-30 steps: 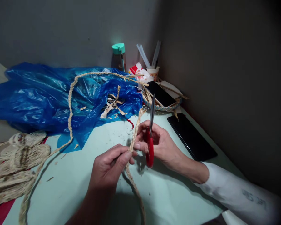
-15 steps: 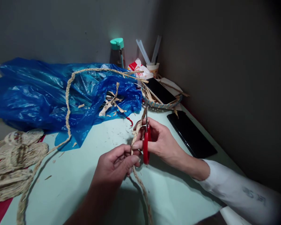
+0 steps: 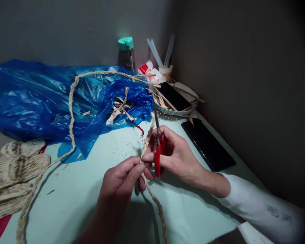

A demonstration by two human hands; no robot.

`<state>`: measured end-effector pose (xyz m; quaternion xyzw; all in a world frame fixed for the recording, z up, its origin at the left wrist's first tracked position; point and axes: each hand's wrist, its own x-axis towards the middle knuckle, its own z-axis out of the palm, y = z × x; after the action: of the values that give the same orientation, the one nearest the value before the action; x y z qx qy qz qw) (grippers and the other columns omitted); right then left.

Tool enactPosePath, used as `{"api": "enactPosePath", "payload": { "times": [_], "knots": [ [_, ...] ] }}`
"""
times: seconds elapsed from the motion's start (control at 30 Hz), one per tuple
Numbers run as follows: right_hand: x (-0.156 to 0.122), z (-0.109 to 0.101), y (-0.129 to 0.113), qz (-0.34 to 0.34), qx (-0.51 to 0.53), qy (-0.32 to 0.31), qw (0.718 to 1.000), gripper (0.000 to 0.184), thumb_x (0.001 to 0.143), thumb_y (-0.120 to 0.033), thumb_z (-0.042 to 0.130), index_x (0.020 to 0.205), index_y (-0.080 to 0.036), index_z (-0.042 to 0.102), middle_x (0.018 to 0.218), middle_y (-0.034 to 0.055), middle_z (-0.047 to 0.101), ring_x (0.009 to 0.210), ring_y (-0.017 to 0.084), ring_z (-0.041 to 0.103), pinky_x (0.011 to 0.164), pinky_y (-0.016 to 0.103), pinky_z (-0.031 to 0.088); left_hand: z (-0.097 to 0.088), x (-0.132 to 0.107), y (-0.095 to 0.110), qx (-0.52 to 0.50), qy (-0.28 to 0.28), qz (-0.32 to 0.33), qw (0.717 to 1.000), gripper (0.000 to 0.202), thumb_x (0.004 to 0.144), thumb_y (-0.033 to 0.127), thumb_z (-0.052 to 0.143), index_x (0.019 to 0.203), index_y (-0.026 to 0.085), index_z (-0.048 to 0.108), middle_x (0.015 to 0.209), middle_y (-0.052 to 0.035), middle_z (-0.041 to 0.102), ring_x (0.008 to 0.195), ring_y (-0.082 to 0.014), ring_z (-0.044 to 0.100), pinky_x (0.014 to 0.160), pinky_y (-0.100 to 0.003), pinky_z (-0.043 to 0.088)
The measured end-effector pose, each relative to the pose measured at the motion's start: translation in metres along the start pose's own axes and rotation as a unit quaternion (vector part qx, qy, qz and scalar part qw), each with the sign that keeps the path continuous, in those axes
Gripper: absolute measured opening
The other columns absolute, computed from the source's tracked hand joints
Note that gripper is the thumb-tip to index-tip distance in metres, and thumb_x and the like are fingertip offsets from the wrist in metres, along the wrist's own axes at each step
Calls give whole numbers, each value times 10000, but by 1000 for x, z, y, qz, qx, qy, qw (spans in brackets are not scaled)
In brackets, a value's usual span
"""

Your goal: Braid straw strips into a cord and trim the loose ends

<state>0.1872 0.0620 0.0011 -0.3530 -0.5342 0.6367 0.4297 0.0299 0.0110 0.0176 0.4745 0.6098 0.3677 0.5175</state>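
My left hand pinches a braided straw cord between thumb and fingers near the middle of the table. The cord runs up past my fingertips to a short end and down off the near edge of view. My right hand is closed round red-handled scissors, whose blades point away from me beside the cord's upper end. Its thumb and fingertips also touch the cord just above my left hand. Another long braid curves over a blue plastic bag at the left.
Coiled straw braids lie at the far left. A black phone rests right of my hands. Behind it, a basket holds straw and another phone. A green-lidded bottle and a paper cup with tubes stand at the back.
My left hand has shifted slightly left and up along the cord. The cord's upper end now stands apart from the scissor blades, and the view has tilted a little.
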Motion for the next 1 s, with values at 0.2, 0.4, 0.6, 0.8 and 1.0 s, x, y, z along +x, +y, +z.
{"api": "enactPosePath", "payload": {
  "times": [0.2,0.4,0.6,0.8,1.0],
  "knots": [
    [1,-1,0,-7,33,-26,999,320,780,-275,758,922,-211,478,810,-5,632,676,117,612,641,266,510,1,-1,5,-46,12,3,999,207,823,296,599,678,184,695,562,15,623,493,-102,524,527,-206,438],
    [4,-3,0,-21,0,2,1000,303,770,-269,766,899,-194,502,827,-3,634,710,109,609,659,238,499,4,-3,8,-61,47,5,997,138,810,261,603,747,182,697,601,8,664,480,-97,524,511,-205,457],
    [3,-1,-2,-6,56,-17,998,336,767,-237,766,953,-215,487,850,-11,651,714,122,645,663,255,540,4,-2,7,-54,37,-20,998,92,757,252,654,718,180,696,574,5,671,462,-105,535,507,-218,464],
    [0,1,-4,-2,30,-22,999,316,768,-264,762,916,-227,485,789,-25,636,651,122,636,598,254,542,4,-3,3,10,35,-24,999,141,748,278,658,632,216,708,500,15,637,475,-129,557,539,-233,462],
    [-2,0,-4,-6,21,-27,999,346,760,-283,764,882,-228,445,786,-20,654,604,112,621,539,235,530,2,-2,-2,4,15,-11,1000,149,781,306,651,678,220,716,511,19,653,506,-127,600,557,-209,486]
  ]
}}
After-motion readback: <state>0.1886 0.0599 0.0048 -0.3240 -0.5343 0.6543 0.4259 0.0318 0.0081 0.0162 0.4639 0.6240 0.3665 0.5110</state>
